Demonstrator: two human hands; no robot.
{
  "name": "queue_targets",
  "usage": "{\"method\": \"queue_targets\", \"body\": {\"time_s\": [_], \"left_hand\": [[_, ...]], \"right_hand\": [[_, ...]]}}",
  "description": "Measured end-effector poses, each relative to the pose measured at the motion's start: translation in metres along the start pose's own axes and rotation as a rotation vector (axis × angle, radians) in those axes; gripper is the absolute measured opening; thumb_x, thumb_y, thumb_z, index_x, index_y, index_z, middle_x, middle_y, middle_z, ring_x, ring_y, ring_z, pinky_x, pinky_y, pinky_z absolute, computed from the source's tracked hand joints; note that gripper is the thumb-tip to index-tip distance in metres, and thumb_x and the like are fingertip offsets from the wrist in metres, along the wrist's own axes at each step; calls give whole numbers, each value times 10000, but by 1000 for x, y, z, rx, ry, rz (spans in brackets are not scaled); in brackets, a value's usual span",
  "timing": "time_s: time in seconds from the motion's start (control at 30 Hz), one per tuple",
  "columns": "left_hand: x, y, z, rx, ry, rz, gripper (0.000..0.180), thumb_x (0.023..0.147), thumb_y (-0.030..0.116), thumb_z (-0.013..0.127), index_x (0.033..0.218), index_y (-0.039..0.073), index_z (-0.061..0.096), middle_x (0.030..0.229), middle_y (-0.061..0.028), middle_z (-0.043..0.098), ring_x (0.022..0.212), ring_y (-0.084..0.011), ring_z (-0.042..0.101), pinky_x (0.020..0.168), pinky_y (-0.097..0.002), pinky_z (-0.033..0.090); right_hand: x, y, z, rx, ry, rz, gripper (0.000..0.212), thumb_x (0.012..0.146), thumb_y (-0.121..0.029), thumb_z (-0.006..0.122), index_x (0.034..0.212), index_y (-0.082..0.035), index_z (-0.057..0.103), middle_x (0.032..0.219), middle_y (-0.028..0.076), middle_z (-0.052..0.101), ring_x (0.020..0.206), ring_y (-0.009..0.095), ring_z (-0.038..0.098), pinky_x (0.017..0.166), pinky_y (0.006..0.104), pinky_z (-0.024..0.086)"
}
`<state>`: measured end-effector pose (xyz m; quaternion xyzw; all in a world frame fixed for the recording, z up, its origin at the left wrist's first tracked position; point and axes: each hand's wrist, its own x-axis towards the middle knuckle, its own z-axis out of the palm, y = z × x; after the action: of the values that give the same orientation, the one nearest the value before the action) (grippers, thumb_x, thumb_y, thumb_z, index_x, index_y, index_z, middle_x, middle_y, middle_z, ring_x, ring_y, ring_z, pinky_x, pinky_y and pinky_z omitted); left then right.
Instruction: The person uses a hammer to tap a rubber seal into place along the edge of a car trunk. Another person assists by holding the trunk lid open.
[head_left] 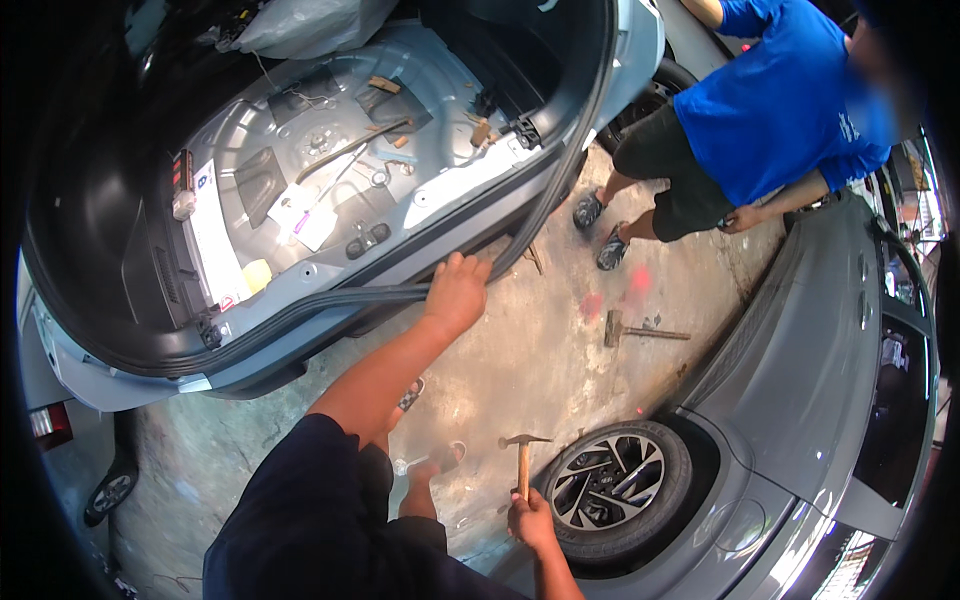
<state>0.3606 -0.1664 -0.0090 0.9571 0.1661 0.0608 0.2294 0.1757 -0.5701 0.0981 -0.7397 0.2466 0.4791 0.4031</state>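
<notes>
My left hand (458, 296) is closed around a black rubber weatherstrip (545, 205) at the rear edge of an open car trunk (335, 315). Part of the strip bows out from the body edge there, and my fingers partly hide it. Lower down, my right hand (531, 520) grips the wooden handle of a hammer (523, 462). Its metal head points up, away from my fist, beside the wheel (610, 485) of a grey car.
Inside the trunk lie a pry bar (345, 150), papers (300, 215) and a sealant tube (183, 185). A sledgehammer (640, 330) rests on the concrete floor. Another person in a blue shirt (775, 100) stands at the upper right. The grey car (800, 340) borders the right side.
</notes>
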Motion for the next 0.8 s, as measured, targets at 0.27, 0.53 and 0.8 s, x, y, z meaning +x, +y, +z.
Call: {"method": "queue_targets", "body": {"time_s": [0.27, 0.53, 0.8], "left_hand": [[20, -13, -9, 0, -51, -19, 640, 1021, 242, 757, 1611, 70, 579, 1195, -98, 678, 1212, -307, 596, 1015, -466, 521], [34, -28, 0, -23, -22, -51, 579, 1018, 167, 693, 1585, 78, 614, 1194, -99, 690, 1218, -305, 604, 1010, -483, 520], [18, -39, 4, -19, -61, -200, 513, 989, 140, 682, 1499, 95, 666, 1218, -108, 688, 1247, -326, 600, 1004, -493, 514]], "right_hand": [[-6, -16, 0, -183, 7, 92, 157, 1160, -207, 607, 1122, -54, 605, 698, 18, 579, 522, 146, 557, 495, 361, 511], [11, -17, -29, -397, 387, -599, 195, 1107, -141, 678, 1220, -16, 577, 865, 92, 699, 751, 192, 695, 727, 366, 581], [77, -178, -97, -435, 137, -631, 318, 956, -44, 773, 1238, -24, 627, 1000, 87, 679, 926, 193, 666, 864, 363, 555]]}}
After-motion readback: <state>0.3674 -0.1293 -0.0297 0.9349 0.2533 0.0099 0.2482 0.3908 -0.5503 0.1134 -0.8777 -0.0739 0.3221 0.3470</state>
